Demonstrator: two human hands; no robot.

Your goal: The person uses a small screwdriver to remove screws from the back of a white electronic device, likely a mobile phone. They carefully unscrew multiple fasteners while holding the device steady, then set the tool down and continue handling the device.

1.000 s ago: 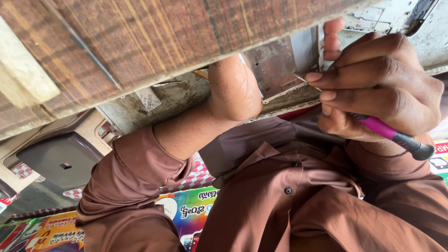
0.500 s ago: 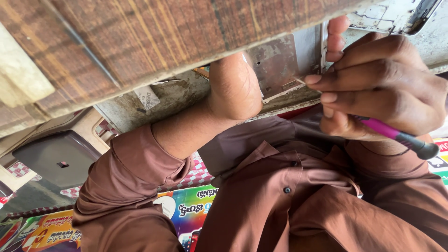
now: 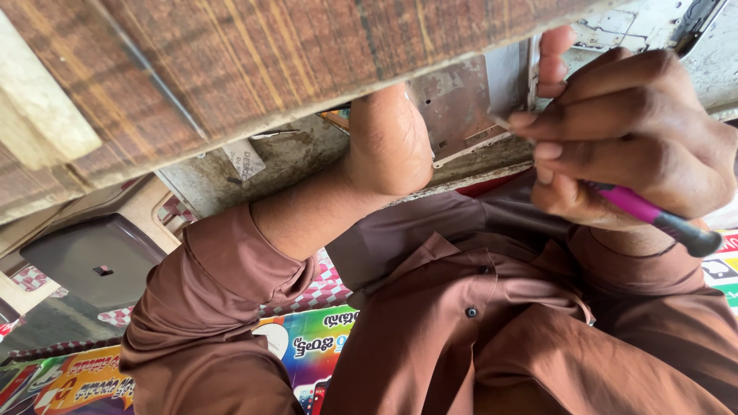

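A slim tool with a bright pink handle and black end cap [image 3: 646, 211] lies slanted across the closed right grip, its tip hidden among the fingers. It meets a flat, worn grey metal plate [image 3: 461, 104], scuffed and rust-stained, which is tilted and tucked under the wood-grain desk edge.

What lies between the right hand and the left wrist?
In the head view, a worn grey metal plate lies between the right hand and the left wrist.
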